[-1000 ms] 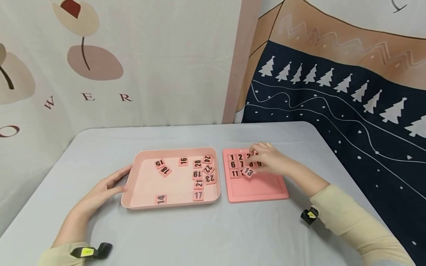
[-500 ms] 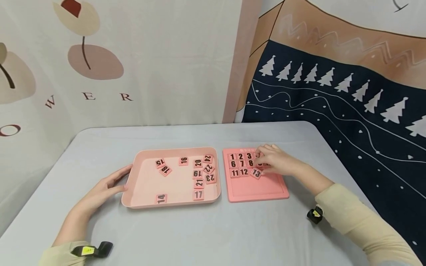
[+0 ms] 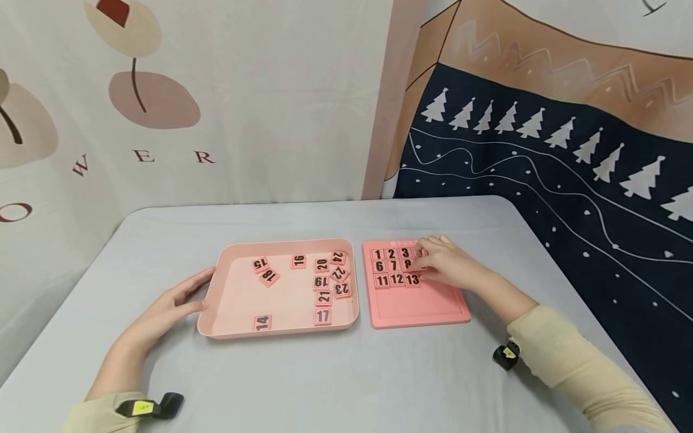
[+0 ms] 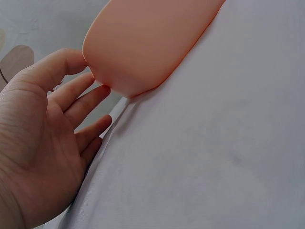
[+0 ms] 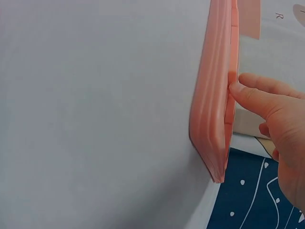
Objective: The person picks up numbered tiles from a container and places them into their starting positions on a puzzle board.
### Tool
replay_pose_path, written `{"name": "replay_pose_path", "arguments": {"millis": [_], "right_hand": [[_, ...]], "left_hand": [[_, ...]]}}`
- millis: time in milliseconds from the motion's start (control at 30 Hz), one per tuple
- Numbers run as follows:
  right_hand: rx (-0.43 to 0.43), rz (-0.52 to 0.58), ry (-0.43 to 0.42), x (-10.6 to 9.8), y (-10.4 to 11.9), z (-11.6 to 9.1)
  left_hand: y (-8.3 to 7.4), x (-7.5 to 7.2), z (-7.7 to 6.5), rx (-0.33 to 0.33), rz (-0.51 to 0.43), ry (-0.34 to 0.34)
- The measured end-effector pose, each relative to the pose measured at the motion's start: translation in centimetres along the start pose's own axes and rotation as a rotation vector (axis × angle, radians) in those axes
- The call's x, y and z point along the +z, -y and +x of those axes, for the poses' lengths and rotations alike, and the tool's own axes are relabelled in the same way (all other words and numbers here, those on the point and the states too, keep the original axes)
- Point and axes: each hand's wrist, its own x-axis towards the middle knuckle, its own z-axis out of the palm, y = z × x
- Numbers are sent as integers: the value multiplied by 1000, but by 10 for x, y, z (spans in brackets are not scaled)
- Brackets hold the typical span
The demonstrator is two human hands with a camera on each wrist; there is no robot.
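In the head view a pink number board (image 3: 417,310) holds rows of number tiles at its upper left. My right hand (image 3: 446,261) reaches over it, thumb and index finger pinching the tile 13 (image 3: 412,280), which lies squarely beside tile 12 (image 3: 397,279). That hand hides the right part of the upper rows. In the right wrist view the thumb (image 5: 248,98) is right at the board's raised edge (image 5: 214,95). My left hand (image 3: 175,307) rests against the left end of a light pink tray (image 3: 216,300), fingers loosely extended; the left wrist view shows fingertips at the tray's wall (image 4: 128,52).
Several loose number tiles lie in the tray, most bunched at its right end around tile 19 (image 3: 321,282). Tile 14 (image 3: 262,323) is near its front wall. A grey cloth covers the table (image 3: 325,385); printed curtains (image 3: 281,108) hang behind.
The right hand has brought tile 13 from a tilted position over the board into line with tiles 11 and 12, turning it straight. The left hand and tray have stayed put.
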Motion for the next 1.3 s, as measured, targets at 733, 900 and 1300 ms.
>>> {"name": "replay_pose_path", "arguments": {"millis": [733, 900, 1300], "right_hand": [[104, 129, -12, 7, 6, -8], [85, 144, -50, 10, 5, -9], [133, 151, -55, 12, 7, -7]], "left_hand": [[6, 0, 0, 13, -10, -2], [5, 0, 0, 16, -13, 0], [5, -1, 0, 11, -15, 1]]}}
